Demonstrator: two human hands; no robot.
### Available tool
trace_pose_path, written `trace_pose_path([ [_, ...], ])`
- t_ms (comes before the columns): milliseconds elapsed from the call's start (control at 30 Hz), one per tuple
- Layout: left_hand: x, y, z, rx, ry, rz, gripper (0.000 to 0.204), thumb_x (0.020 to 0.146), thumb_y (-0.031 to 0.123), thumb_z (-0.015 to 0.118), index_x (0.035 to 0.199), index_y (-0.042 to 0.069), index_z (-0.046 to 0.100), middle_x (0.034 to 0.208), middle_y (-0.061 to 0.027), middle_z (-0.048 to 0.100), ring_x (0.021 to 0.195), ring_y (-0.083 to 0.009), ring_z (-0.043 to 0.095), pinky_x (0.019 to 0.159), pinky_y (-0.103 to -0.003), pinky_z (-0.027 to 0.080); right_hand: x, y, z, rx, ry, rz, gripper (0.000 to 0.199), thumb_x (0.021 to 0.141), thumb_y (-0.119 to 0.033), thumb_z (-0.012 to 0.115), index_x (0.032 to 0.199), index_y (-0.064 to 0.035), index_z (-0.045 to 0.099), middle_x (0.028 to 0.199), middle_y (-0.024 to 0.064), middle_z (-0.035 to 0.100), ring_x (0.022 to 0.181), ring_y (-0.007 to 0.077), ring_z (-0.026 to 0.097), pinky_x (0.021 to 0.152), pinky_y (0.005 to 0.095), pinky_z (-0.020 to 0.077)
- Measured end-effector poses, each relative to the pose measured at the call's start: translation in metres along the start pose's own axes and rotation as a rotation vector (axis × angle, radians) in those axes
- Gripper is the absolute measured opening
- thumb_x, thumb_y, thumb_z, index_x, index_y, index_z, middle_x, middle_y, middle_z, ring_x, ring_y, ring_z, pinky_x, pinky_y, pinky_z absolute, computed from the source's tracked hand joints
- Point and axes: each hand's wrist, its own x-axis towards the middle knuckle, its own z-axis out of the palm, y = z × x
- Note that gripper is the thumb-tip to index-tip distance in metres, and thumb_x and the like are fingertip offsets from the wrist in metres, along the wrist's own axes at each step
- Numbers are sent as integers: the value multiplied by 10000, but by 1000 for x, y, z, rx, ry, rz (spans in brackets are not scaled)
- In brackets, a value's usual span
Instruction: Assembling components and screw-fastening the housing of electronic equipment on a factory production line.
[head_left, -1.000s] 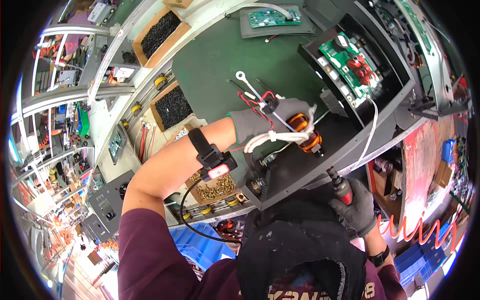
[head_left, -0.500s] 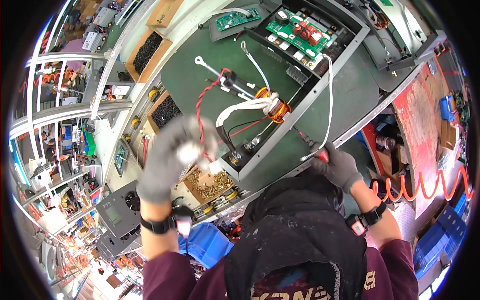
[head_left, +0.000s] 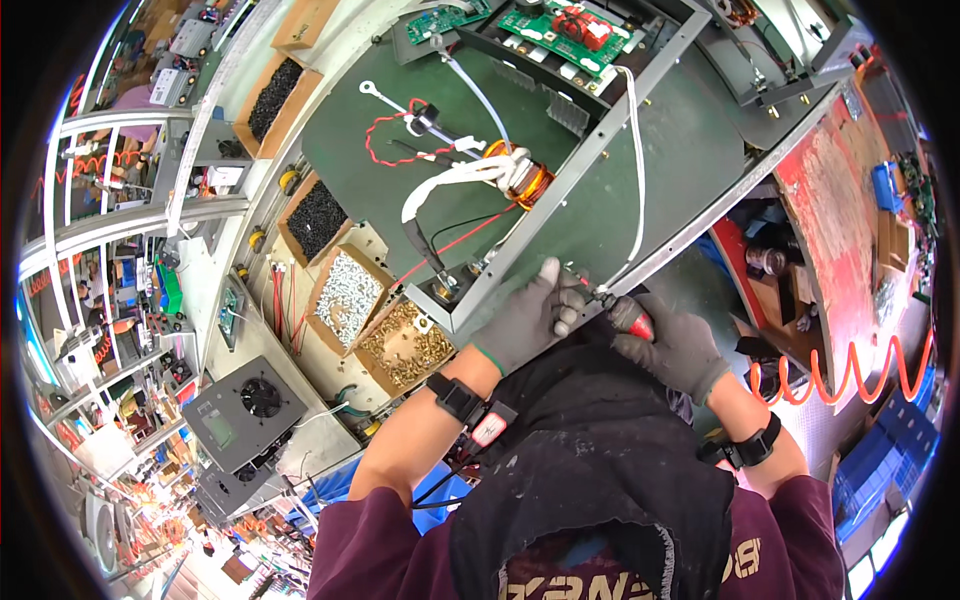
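My right hand (head_left: 675, 350), in a grey glove, is wrapped round a red-and-black screwdriver (head_left: 631, 318) at the table's near edge. Beside its front end is my gloved left hand (head_left: 530, 325), fingers curled together; whatever they pinch is too small to make out. Just beyond lies a dark grey metal chassis (head_left: 590, 150). Inside it sits a copper-wound coil (head_left: 525, 182) with white-sleeved leads (head_left: 455, 188). A green circuit board (head_left: 560, 40) with a red part stands at its far end. A black ring (head_left: 424, 119) with twisted red wire lies on the green mat.
Left of the chassis stand boxes of brass-coloured fasteners (head_left: 405, 348), silver screws (head_left: 347, 298) and black screws (head_left: 315, 218). A white cable (head_left: 638, 160) runs from the board to the table edge. An orange coiled hose (head_left: 850, 375) hangs at right.
My left hand has moved right from above the fastener boxes to the screwdriver's front end. The twisted red wire it was near now lies on the mat. The view has shifted slightly.
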Motion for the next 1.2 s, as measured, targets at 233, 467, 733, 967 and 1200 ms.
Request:
trace_pose_path([
  [233,16,-2,12,-141,127,21,267,967,306,496,1026,51,547,728,14,478,588,-54,412,483,-184,338,-11,11,8,34,12,29,589,782,-530,642,1137,-84,495,716,204,617,711,409,612,616,474,470],
  [467,18,-11,20,-220,124,94,255,966,290,497,1050,54,545,731,9,489,598,-62,430,500,-197,357,-13,13,3,97,37,13,581,789,-532,632,1116,-73,492,695,203,611,695,423,603,604,485,464],
  [733,10,-7,26,160,43,189,428,967,393,459,1164,14,500,820,-41,549,637,-105,481,566,-249,433,-12,14,-5,908,-329,201,601,833,-517,618,1133,-5,524,991,174,607,939,241,589,839,349,452],
  [967,-97,83,121,976,-65,-259,509,949,354,486,1283,-29,463,1001,-94,628,825,-120,613,652,-240,491,17,40,2,723,-104,-113,640,786,-481,691,1187,-22,494,956,124,602,901,238,584,820,351,457],
  [1200,-69,166,96,1333,754,534,288,873,175,535,1094,-4,581,873,-52,610,744,-106,560,682,-248,446,25,28,-6,757,-132,-31,681,702,-347,787,1220,-50,460,932,117,598,879,230,582,799,346,457],
])
